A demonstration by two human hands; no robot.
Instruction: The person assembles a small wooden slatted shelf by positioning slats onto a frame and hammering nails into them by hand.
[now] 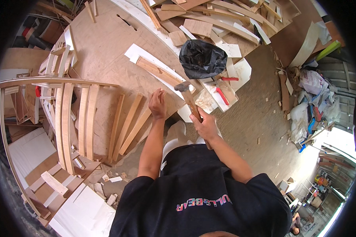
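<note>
A hammer (193, 103) with a wooden handle and dark metal head is in my right hand (205, 125), whose fingers wrap round the handle. Its head hangs over the table edge, beside the near end of a wooden strip (156, 70) that lies on a narrow white board (135, 51). My left hand (157, 103) is raised near the table edge, left of the hammer head. Its fingers are pinched together; whatever is between them is too small to make out. A black plastic bag (201, 59) with its mouth spread stands just beyond the hammer.
Two red-handled tools (222, 96) lie by the bag. Scrap wood (213, 23) is heaped at the far side. Left, a curved slatted wooden frame (67, 118) and several loose strips (126, 120) lean against the table (101, 47). Sacks (314, 85) line the right wall; a person (296, 226) is at lower right.
</note>
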